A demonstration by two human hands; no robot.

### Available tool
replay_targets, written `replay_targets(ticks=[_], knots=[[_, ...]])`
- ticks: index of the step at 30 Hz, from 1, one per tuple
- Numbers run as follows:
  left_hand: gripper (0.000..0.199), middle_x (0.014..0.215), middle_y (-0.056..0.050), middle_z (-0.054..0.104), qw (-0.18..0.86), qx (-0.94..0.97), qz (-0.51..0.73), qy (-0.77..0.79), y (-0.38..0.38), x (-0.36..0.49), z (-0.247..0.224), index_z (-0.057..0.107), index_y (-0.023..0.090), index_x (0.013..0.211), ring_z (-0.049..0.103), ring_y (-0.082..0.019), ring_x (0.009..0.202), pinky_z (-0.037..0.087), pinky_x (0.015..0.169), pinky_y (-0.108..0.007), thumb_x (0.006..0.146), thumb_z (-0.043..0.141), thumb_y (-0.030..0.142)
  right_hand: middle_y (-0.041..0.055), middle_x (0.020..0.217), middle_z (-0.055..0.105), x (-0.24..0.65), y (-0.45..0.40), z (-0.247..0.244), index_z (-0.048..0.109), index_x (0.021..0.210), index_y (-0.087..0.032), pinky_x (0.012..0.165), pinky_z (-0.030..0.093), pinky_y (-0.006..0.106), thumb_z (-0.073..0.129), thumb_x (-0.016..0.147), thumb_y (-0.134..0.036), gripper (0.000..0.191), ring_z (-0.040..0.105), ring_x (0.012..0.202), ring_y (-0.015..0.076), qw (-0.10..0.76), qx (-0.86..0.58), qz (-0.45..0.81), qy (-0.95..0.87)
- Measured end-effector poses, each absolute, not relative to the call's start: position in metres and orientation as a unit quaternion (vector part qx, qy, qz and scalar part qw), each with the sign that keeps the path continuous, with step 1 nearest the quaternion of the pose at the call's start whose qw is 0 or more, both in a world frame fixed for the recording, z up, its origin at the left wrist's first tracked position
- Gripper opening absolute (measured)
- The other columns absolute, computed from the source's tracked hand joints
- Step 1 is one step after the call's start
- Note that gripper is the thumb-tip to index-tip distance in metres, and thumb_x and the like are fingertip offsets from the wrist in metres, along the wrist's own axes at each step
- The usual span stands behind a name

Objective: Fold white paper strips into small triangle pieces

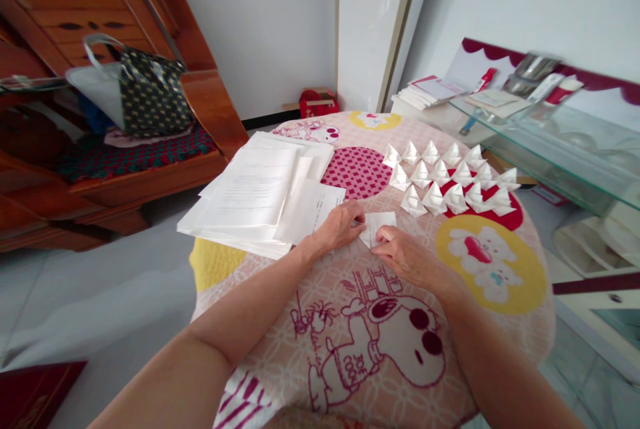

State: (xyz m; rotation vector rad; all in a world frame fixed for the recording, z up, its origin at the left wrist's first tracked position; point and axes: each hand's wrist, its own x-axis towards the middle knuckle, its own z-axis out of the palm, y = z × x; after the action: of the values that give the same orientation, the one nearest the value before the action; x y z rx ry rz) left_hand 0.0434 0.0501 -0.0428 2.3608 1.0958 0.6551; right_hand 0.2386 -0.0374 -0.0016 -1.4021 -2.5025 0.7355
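A small white sheet of paper (379,221), partly folded, lies on the patterned tablecloth (280,349) between my two hands. My left hand (343,224) grips its left edge with the fingers closed. On its lower right side, my right hand (399,250) pinches the paper between thumb and fingers. Just left of my left hand is a pile of printed white sheets (250,182), somewhat fanned out. Beyond my right hand, several folded white paper boats (440,174) stand in three rows.
At the right, a glass shelf (560,142) holds a metal pot and papers close to the table's edge. A wooden bench (210,109) with a dark patterned bag (153,92) stands at the left. A red object (319,104) sits behind the table.
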Motion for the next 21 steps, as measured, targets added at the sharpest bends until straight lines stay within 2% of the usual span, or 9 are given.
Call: replay_targets(ticks=[7,10,15,21], knots=[[0.011,0.084,-0.003,0.065,0.232,0.838,0.251,0.424,0.0486,0.0465,-0.0438,0.062,0.016,0.074,0.062,-0.017,0.082,0.053,0.080,-0.029,0.078,0.067,0.007,0.0036,0.085,0.059,0.2390,-0.0378,-0.0021,0.055,0.076,-0.020,0.066,0.043,0.027,0.049,0.091,-0.004,0.022,0.056,0.076,0.0158,0.084,-0.479,0.248,-0.838],[0.011,0.091,-0.005,0.067,0.244,0.825,0.261,0.437,0.0495,0.0476,-0.0452,0.063,0.016,0.072,0.064,-0.017,0.083,0.054,0.080,-0.029,0.075,0.068,0.006,0.0038,0.086,0.060,0.2398,-0.0379,-0.0033,0.057,0.077,-0.020,0.066,0.042,0.027,0.051,0.090,-0.005,0.020,0.057,0.076,0.0156,0.095,-0.485,0.251,-0.832],[0.015,0.108,-0.008,0.070,0.259,0.812,0.277,0.444,0.0515,0.0479,-0.0471,0.061,0.016,0.067,0.068,-0.018,0.090,0.057,0.088,-0.031,0.071,0.070,0.004,0.0039,0.084,0.060,0.2406,-0.0373,-0.0059,0.060,0.079,-0.019,0.064,0.041,0.027,0.052,0.090,-0.008,0.018,0.056,0.074,0.0156,0.112,-0.489,0.261,-0.825],[0.016,0.111,-0.007,0.071,0.265,0.807,0.268,0.455,0.0527,0.0482,-0.0457,0.062,0.016,0.063,0.070,-0.019,0.095,0.058,0.090,-0.032,0.069,0.070,0.004,0.0031,0.080,0.059,0.2413,-0.0363,-0.0061,0.058,0.075,-0.020,0.063,0.041,0.028,0.053,0.089,-0.007,0.019,0.055,0.073,0.0160,0.117,-0.486,0.274,-0.822]])
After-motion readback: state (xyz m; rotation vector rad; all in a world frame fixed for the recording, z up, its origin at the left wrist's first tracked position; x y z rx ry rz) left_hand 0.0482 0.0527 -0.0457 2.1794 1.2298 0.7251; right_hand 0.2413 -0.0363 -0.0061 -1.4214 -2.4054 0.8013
